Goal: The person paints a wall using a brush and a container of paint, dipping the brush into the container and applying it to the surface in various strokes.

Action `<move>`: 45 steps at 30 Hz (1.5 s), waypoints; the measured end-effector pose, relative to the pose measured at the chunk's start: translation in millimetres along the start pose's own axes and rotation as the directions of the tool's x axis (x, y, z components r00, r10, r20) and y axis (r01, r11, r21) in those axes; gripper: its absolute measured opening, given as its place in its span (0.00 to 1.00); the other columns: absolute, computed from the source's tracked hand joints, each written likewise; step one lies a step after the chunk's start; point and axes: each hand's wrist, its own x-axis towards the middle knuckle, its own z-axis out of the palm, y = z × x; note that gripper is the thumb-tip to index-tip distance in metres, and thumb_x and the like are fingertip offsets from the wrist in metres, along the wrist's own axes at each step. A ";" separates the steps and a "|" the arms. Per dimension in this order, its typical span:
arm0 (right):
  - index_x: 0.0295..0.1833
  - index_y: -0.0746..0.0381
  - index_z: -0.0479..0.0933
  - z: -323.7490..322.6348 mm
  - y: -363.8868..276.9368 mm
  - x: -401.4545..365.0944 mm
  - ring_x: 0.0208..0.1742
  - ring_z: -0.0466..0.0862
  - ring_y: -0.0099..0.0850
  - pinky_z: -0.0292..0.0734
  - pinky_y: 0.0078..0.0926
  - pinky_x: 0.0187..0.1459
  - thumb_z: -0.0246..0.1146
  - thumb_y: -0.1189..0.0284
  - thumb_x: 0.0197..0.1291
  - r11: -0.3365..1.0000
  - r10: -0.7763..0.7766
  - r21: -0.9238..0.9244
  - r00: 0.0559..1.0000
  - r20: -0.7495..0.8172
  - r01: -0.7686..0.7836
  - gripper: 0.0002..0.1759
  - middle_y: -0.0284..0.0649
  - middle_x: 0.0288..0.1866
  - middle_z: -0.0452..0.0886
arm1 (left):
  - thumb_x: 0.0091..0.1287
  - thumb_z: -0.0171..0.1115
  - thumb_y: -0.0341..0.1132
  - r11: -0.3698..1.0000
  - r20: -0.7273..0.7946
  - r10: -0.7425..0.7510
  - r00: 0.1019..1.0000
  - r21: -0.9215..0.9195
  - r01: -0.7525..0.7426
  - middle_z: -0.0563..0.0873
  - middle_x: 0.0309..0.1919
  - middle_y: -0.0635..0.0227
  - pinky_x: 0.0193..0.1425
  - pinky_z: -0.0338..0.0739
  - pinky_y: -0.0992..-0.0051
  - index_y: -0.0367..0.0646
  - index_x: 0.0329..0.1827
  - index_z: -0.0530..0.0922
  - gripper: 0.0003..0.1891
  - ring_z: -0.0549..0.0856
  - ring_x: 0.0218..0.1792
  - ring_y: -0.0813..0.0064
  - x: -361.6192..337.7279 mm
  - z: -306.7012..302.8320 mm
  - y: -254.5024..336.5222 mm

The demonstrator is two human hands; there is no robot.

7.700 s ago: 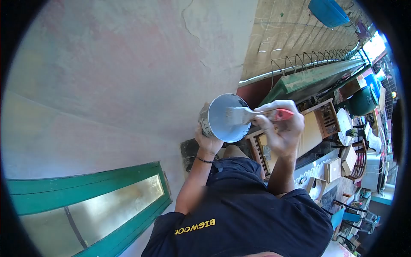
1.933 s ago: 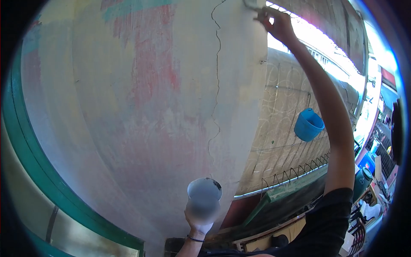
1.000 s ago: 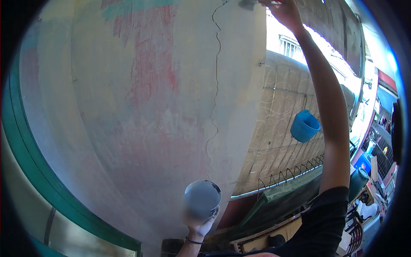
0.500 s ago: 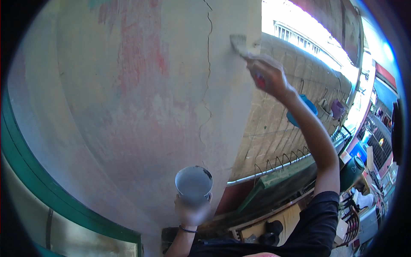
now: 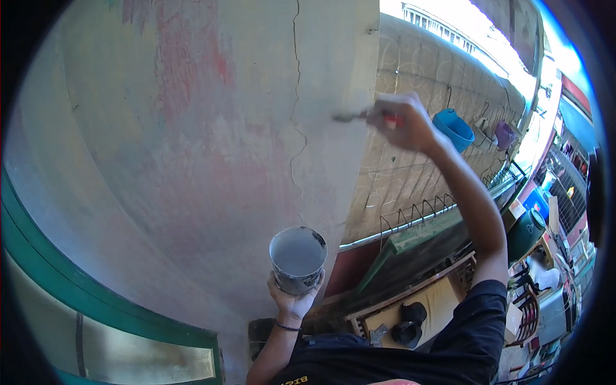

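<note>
My left hand (image 5: 294, 299) cups a paint-smeared bucket (image 5: 299, 282) from below, its mouth tilted toward me and pale grey-white liquid inside. High on the right, my right hand (image 5: 405, 123) is closed round the handle of a paintbrush (image 5: 350, 117), blurred by motion. The brush head points left and overlaps the wall (image 5: 250, 167) near its right edge. That wall is patchy white, grey and faded red, and a thin crack (image 5: 297, 83) runs down it to the left of the brush.
Right of the wall hangs a tan sheet (image 5: 410, 83), with a blue basin (image 5: 454, 130) and a purple container (image 5: 505, 136) hooked beside it. A green ledge (image 5: 427, 233) with wire loops lies below. A bench (image 5: 443, 300) holds dark caps, and a green frame (image 5: 122, 308) curves at lower left.
My right hand has brought the brush down along the wall, and the brush head has turned flatter. The bucket sits slightly higher and farther right in view, as the camera has shifted.
</note>
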 end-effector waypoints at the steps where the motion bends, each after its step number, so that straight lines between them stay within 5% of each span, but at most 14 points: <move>1: 0.38 0.64 0.84 -9.5 8.5 14.8 0.40 0.93 0.38 0.88 0.32 0.48 0.71 0.80 0.60 0.998 -0.042 -0.043 0.998 -0.038 0.040 0.02 0.44 0.40 0.92 | 0.64 0.63 0.66 1.000 -0.005 0.001 1.000 0.001 -0.001 0.75 0.73 0.49 0.77 0.72 0.44 0.48 0.78 0.70 0.44 0.74 0.72 0.42 2.0 -0.9 1.0; 4: 0.43 0.64 0.86 -32.1 31.1 52.5 0.42 0.93 0.36 0.89 0.30 0.48 0.73 0.77 0.61 0.995 -0.064 -0.089 0.988 -0.141 0.052 0.06 0.42 0.42 0.93 | 0.65 0.63 0.66 0.999 0.011 0.030 0.999 0.024 -0.030 0.75 0.73 0.49 0.76 0.72 0.44 0.48 0.78 0.69 0.44 0.74 0.72 0.42 0.6 3.0 -0.1; 7: 0.45 0.62 0.86 -51.2 37.8 75.9 0.41 0.92 0.34 0.88 0.27 0.48 0.73 0.77 0.63 0.955 -0.267 -0.210 0.918 -0.293 0.211 0.06 0.41 0.43 0.92 | 0.65 0.63 0.66 1.000 0.028 0.022 0.999 0.014 -0.022 0.75 0.73 0.49 0.77 0.72 0.44 0.48 0.79 0.69 0.44 0.74 0.72 0.41 1.5 6.3 1.1; 10: 0.44 0.63 0.86 -61.0 28.9 80.3 0.49 0.94 0.35 0.89 0.29 0.52 0.74 0.76 0.65 0.905 -0.353 -0.378 0.841 -0.409 0.196 0.05 0.41 0.48 0.93 | 0.65 0.62 0.67 1.000 0.024 0.018 1.000 0.020 -0.019 0.74 0.73 0.49 0.77 0.72 0.44 0.48 0.79 0.69 0.44 0.73 0.73 0.41 -0.3 4.8 0.8; 14: 0.42 0.64 0.83 -40.0 37.9 64.0 0.51 0.93 0.38 0.89 0.32 0.52 0.72 0.81 0.63 0.756 -0.602 -0.543 0.712 -0.360 0.365 0.04 0.44 0.53 0.92 | 0.65 0.61 0.68 1.000 0.023 0.022 1.000 0.020 -0.022 0.74 0.73 0.49 0.77 0.71 0.44 0.48 0.79 0.69 0.45 0.73 0.73 0.42 2.9 2.0 2.1; 20: 0.33 0.67 0.76 33.0 48.5 -14.2 0.59 0.89 0.47 0.87 0.41 0.56 0.70 0.84 0.60 0.857 -0.448 -0.405 0.848 -0.283 0.318 0.09 0.52 0.52 0.88 | 0.65 0.61 0.68 0.998 0.011 0.024 1.000 0.050 -0.025 0.74 0.73 0.49 0.78 0.71 0.45 0.48 0.79 0.68 0.46 0.72 0.74 0.42 3.5 0.4 3.1; 23: 0.39 0.65 0.80 57.0 40.5 -50.6 0.54 0.90 0.47 0.88 0.42 0.52 0.67 0.88 0.54 0.909 -0.383 -0.276 0.887 -0.259 0.312 0.09 0.50 0.49 0.88 | 0.64 0.61 0.69 0.998 0.017 0.019 1.000 0.059 -0.020 0.74 0.74 0.49 0.79 0.70 0.45 0.48 0.79 0.68 0.46 0.72 0.74 0.42 0.4 9.4 2.7; 27: 0.35 0.65 0.83 43.9 25.7 -66.1 0.39 0.91 0.41 0.87 0.33 0.41 0.69 0.86 0.54 0.988 -0.145 0.049 0.986 -0.077 0.149 0.05 0.46 0.37 0.89 | 0.65 0.60 0.68 0.997 0.029 0.018 0.999 0.079 -0.020 0.73 0.74 0.49 0.78 0.70 0.45 0.48 0.80 0.68 0.46 0.71 0.74 0.42 0.9 7.5 4.2; 34: 0.39 0.65 0.85 -17.3 55.1 5.0 0.44 0.94 0.33 0.88 0.29 0.47 0.76 0.77 0.61 1.000 -0.019 0.007 0.982 -0.185 0.020 0.06 0.41 0.42 0.93 | 0.65 0.59 0.68 0.997 -0.002 -0.008 1.000 0.081 0.008 0.73 0.74 0.48 0.77 0.72 0.46 0.48 0.80 0.66 0.46 0.71 0.74 0.41 -1.0 7.9 4.2; 41: 0.44 0.65 0.86 -36.7 57.3 34.9 0.51 0.93 0.34 0.88 0.28 0.52 0.77 0.78 0.60 0.964 -0.244 -0.209 0.858 -0.451 0.164 0.08 0.42 0.50 0.93 | 0.66 0.58 0.68 0.998 -0.004 -0.019 1.000 0.061 0.019 0.74 0.73 0.48 0.76 0.73 0.45 0.49 0.79 0.69 0.44 0.72 0.74 0.41 -1.1 9.8 3.4; 45: 0.41 0.65 0.84 -26.7 53.7 28.1 0.52 0.92 0.41 0.88 0.33 0.53 0.74 0.81 0.60 0.859 -0.475 -0.416 0.767 -0.431 0.299 0.06 0.45 0.52 0.91 | 0.66 0.58 0.68 0.999 -0.021 -0.033 0.999 0.017 0.034 0.75 0.72 0.49 0.76 0.73 0.45 0.49 0.78 0.70 0.43 0.73 0.73 0.40 -2.1 15.2 1.8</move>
